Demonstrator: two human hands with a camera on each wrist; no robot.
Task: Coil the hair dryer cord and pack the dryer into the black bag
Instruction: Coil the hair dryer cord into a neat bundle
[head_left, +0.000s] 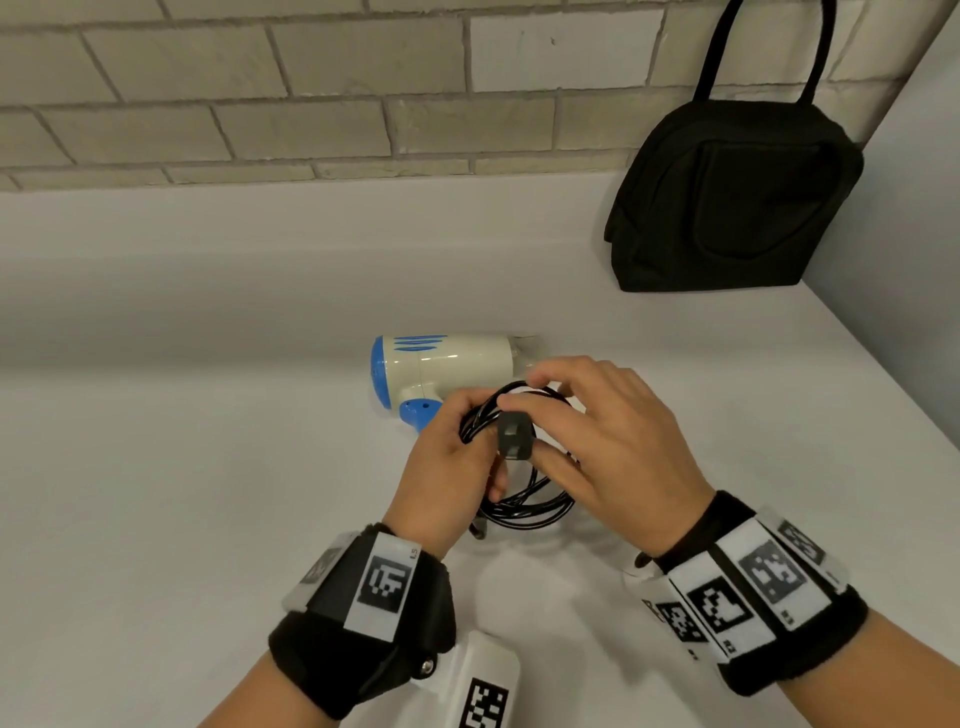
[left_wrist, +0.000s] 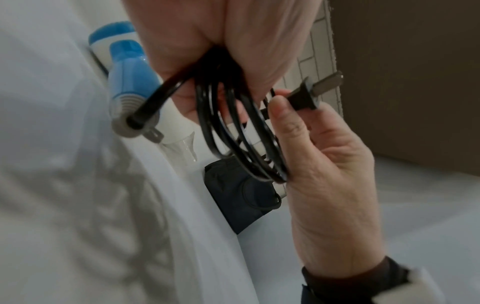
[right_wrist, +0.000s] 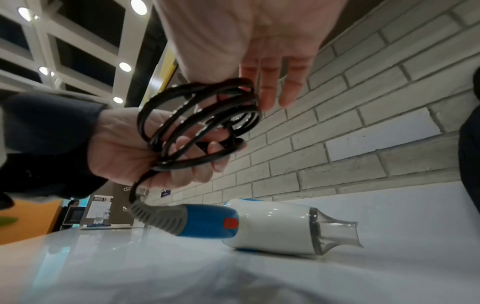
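The white and blue hair dryer (head_left: 447, 364) lies on its side on the white counter (head_left: 208, 467), its clear nozzle (right_wrist: 335, 234) pointing right. Its black cord (head_left: 524, 501) is wound into a coil of several loops, and my left hand (head_left: 467, 441) grips that coil just in front of the dryer. My right hand (head_left: 561, 431) pinches the black plug (head_left: 514, 436) between thumb and index finger at the coil, its other fingers stretched out. The black bag (head_left: 727, 197) with long handles stands upright against the wall in the far right corner.
A brick wall (head_left: 311, 93) runs along the back of the counter, and a plain side wall (head_left: 909, 260) closes it on the right. Bare counter surface lies to the left of the dryer and in front of the bag.
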